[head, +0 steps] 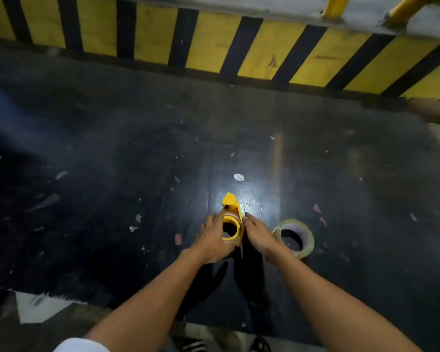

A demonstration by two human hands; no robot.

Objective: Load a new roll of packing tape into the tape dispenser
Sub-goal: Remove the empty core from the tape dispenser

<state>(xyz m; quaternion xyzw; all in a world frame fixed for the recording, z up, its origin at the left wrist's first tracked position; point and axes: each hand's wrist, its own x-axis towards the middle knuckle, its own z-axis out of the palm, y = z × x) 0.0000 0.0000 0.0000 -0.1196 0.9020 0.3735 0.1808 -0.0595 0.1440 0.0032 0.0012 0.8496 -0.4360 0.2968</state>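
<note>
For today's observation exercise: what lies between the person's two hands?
In the head view, the yellow tape dispenser sits between the left hand and the right hand, both touching it.

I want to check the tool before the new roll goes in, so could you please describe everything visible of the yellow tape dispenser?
The yellow tape dispenser looks like plastic, with a pointed front end aimed away from the person and a round hub with a dark opening. A thin reddish-white band circles the hub. It sits over the dark work surface, gripped by the left hand on one side, the right hand touching the other.
</note>
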